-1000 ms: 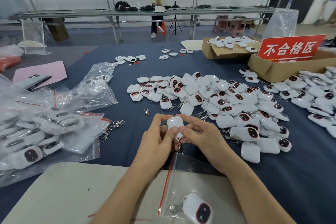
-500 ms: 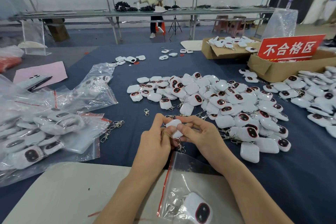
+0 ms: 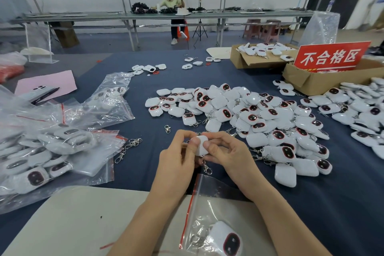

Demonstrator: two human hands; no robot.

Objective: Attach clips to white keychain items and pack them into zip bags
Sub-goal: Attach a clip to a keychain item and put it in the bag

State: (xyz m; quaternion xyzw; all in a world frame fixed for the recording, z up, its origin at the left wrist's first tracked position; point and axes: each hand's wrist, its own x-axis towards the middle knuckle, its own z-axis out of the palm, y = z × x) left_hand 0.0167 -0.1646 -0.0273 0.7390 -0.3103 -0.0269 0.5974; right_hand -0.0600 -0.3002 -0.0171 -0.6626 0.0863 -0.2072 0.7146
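Note:
My left hand [image 3: 176,164] and my right hand [image 3: 226,156] pinch one white keychain item [image 3: 201,145] between them above the blue table. A metal clip [image 3: 206,167] dangles from its lower edge. Just below my hands lies a zip bag [image 3: 207,218] with a red seal, one white item with a dark face inside it. A big pile of white keychain items [image 3: 249,118] spreads to the right of my hands. Loose clips [image 3: 128,148] lie to the left.
Filled zip bags [image 3: 52,147] are heaped at the left. Cardboard boxes [image 3: 311,81] with a red sign [image 3: 330,56] stand at the back right, more white items [image 3: 361,106] beside them. A beige board [image 3: 83,220] covers the near edge. A person sits at a far bench.
The white item has turned in my fingers and its clip now hangs lower. The person at the far bench has sat down.

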